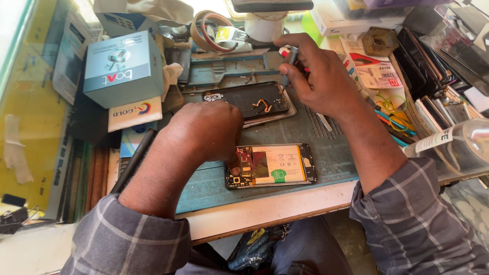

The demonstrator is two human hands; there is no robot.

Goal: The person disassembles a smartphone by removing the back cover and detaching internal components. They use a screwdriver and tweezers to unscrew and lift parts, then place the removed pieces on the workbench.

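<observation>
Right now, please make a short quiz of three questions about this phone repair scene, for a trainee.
1. True or false: the left hand rests on the opened phone.
2. What does the right hand hold? A) screwdriver B) tape roll C) box
3. Which part lies beyond the opened phone, on the work mat?

Key:
1. True: its fingers press the phone's left end.
2. A
3. The black back cover, inner side up.

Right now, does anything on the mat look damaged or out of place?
The opened phone under the left hand overhangs the mat's front edge. Its back cover lies apart, up by the right hand.
</observation>
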